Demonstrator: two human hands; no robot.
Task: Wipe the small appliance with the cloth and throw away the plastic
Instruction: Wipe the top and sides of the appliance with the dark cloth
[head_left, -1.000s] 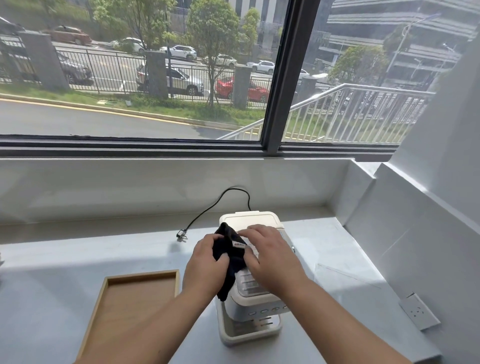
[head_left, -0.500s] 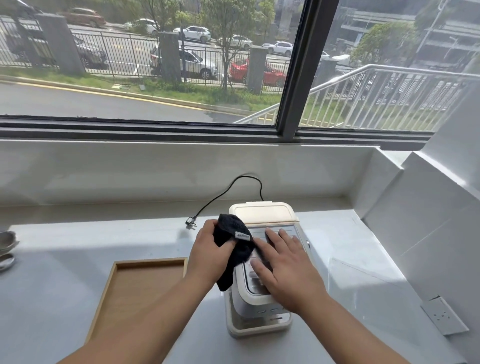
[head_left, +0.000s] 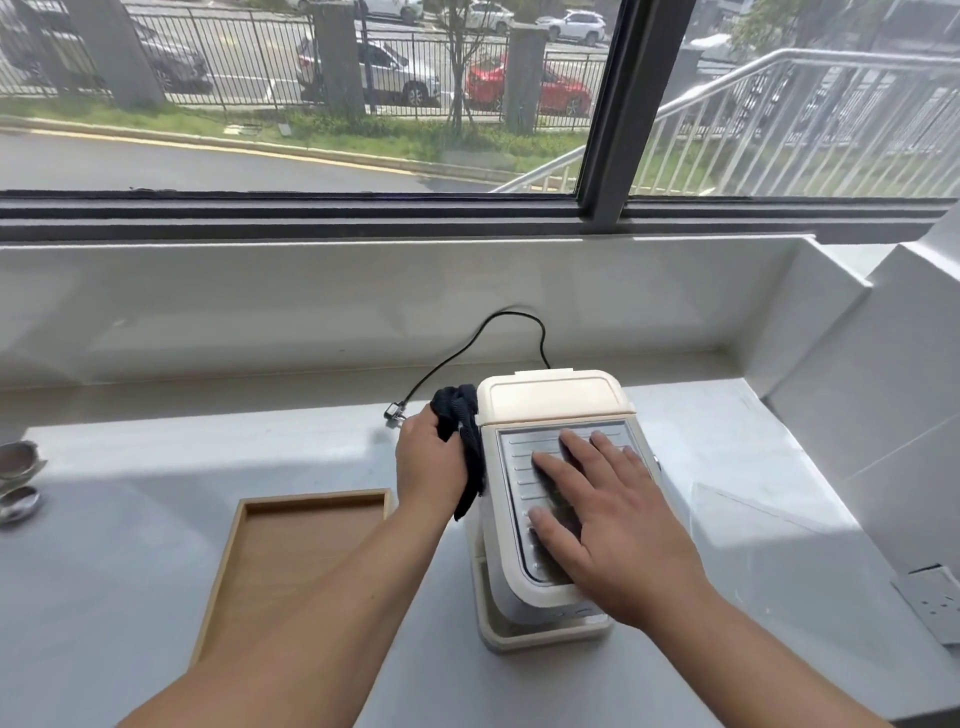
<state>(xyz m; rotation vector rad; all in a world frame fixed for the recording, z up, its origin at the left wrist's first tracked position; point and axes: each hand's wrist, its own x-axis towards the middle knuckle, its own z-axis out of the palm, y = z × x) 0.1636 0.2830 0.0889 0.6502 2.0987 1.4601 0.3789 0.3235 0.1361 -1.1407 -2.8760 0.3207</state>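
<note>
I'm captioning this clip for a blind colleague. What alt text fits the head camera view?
A person's left hand presses a dark cloth against the left side of a small cream appliance on a grey counter, while the right hand lies flat on its ridged top. A wooden tray sits to the left, below a street-facing window.

Left hand (head_left: 429, 462) presses dark cloth (head_left: 464, 441) against appliance (head_left: 550, 499) side; right hand (head_left: 608, 530) flat on top.

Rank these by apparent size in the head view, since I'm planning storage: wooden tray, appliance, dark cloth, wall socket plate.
1-2. wooden tray and appliance: too alike to rank
3. dark cloth, bunched in the left hand
4. wall socket plate, partly cut off
</note>
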